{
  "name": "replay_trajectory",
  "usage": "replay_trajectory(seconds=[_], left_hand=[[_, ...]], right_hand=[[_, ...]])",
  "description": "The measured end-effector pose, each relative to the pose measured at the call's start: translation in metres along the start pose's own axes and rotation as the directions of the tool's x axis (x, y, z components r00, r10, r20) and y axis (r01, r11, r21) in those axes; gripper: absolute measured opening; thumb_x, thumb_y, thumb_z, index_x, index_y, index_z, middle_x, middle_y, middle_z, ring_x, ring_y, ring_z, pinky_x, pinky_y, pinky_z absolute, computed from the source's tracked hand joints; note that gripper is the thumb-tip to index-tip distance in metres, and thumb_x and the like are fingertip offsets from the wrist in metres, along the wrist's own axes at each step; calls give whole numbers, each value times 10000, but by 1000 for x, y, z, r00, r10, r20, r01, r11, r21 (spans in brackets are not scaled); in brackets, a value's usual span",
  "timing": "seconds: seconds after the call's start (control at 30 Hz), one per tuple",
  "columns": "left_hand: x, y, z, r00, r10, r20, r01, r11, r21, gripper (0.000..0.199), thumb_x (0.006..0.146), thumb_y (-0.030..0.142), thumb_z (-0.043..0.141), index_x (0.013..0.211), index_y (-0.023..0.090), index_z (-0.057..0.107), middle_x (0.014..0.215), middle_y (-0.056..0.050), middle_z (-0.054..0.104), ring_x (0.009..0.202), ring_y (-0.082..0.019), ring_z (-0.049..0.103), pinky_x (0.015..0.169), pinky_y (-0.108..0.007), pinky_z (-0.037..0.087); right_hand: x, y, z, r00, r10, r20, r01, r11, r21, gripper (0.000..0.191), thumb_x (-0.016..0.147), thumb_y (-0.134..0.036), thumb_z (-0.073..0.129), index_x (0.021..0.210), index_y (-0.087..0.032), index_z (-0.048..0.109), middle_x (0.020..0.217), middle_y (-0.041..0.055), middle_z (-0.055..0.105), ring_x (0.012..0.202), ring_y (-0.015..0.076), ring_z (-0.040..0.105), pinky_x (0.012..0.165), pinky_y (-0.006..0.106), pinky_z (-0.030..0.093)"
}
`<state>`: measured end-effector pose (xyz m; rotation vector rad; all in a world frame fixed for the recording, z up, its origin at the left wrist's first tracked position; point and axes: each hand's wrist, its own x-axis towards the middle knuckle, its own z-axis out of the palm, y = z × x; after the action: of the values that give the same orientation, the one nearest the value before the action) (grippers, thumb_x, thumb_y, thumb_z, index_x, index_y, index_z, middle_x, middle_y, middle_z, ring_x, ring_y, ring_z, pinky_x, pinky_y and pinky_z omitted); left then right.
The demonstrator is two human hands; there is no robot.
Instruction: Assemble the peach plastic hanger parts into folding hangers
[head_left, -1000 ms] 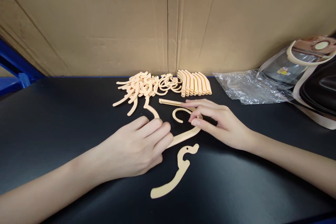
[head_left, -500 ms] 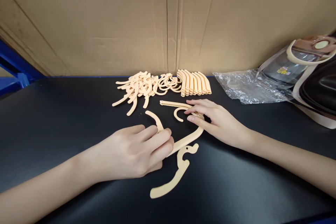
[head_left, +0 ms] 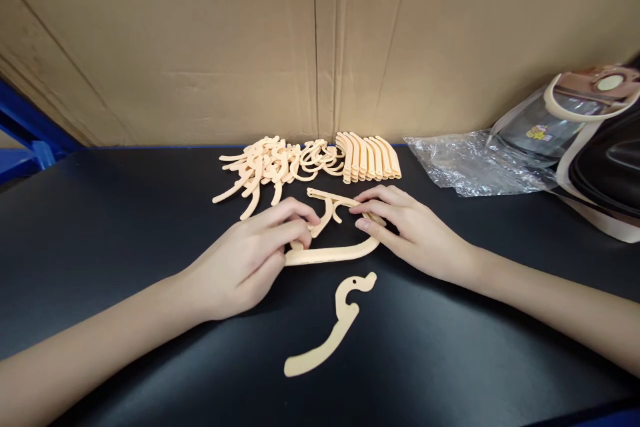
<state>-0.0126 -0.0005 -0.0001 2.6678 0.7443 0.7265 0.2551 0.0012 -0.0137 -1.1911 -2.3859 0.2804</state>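
My left hand (head_left: pixel 260 250) is closed around a small curved beige piece (head_left: pixel 323 219), just left of centre. Below its fingers lies the end of a long beige arm (head_left: pixel 335 253). My right hand (head_left: pixel 405 220) pinches the right end of that arm, where it meets a second beige arm (head_left: pixel 330 195) and a hook-shaped bit (head_left: pixel 338 213). The joint itself is partly hidden by the right fingers. Nearer to me, a loose flat curved piece (head_left: pixel 325 347) with a small hole lies on the black table (head_left: pixel 425 360), touched by neither hand.
A heap of curved beige pieces (head_left: pixel 265 163) lies at the back, with hooks (head_left: pixel 317 159) beside it and a row of arms (head_left: pixel 370 159). A clear plastic bag (head_left: pixel 465 163), a bottle (head_left: pixel 540 127) and a black bag (head_left: pixel 610 167) are at right. Cardboard (head_left: pixel 200 47) stands behind.
My left hand has moved left and away from me, turning the small curved piece. The long arm has swung up toward the second arm. My right hand has stayed nearly in place.
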Motion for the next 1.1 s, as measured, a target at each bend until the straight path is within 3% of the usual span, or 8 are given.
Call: replay_trajectory(seconds=[0.13, 0.23, 0.37, 0.6, 0.87, 1.1], left_hand=[[5, -5, -3, 976, -208, -60, 203, 976, -80, 340, 931, 115, 292, 737, 192, 561, 1054, -26, 641, 896, -164, 607, 791, -295, 477], [8, -8, -4, 966, -251, -70, 239, 961, -141, 376, 967, 197, 297, 688, 191, 549, 1007, -11, 661, 874, -160, 614, 777, -281, 471], [10, -7, -2, 968, -250, -14, 246, 960, -136, 352, 940, 334, 498, 627, 175, 507, 909, -6, 643, 693, -113, 556, 619, -246, 424], [10, -8, -3, 967, -224, 117, 242, 955, -170, 325, 798, 329, 744, 666, 171, 492, 918, 7, 635, 665, -80, 514, 622, -208, 429], [6, -12, 2, 988, -136, 68, 142, 986, -92, 195, 846, 321, 686, 793, 194, 549, 951, -14, 665, 805, -134, 605, 738, -258, 479], [4, -15, 4, 987, -157, -39, 160, 985, 68, 188, 898, 345, 620, 1036, 223, 585, 1058, -32, 663, 959, -196, 615, 828, -338, 495]], right_hand=[[0, -1, 0, 1000, -12, 8, 13, 999, -29, 336, 1016, -367, 401, 1149, -201, 661, 1217, 89, 626, 1143, 235, 564, 1013, 438, 464], [-1, -1, 0, 1000, -23, 21, 25, 998, -60, 350, 1015, -381, 399, 1165, -196, 655, 1225, 94, 618, 1137, 239, 563, 1015, 443, 459], [-2, -1, 0, 999, -43, 32, 46, 995, -94, 353, 1012, -371, 410, 1168, -180, 663, 1240, 101, 608, 1135, 232, 563, 1018, 431, 457], [-3, 1, 1, 996, -83, 16, 84, 990, -110, 321, 1005, -360, 423, 1143, -210, 671, 1237, 101, 614, 1126, 252, 586, 1004, 467, 481], [-3, 2, 2, 994, -107, -4, 106, 987, -124, 333, 1004, -340, 411, 1182, -206, 659, 1226, 109, 619, 1136, 257, 584, 986, 465, 506], [-3, -1, 1, 997, -75, 19, 77, 992, -96, 353, 1028, -318, 364, 1249, -167, 594, 1229, 104, 623, 1145, 236, 563, 1018, 429, 471]])
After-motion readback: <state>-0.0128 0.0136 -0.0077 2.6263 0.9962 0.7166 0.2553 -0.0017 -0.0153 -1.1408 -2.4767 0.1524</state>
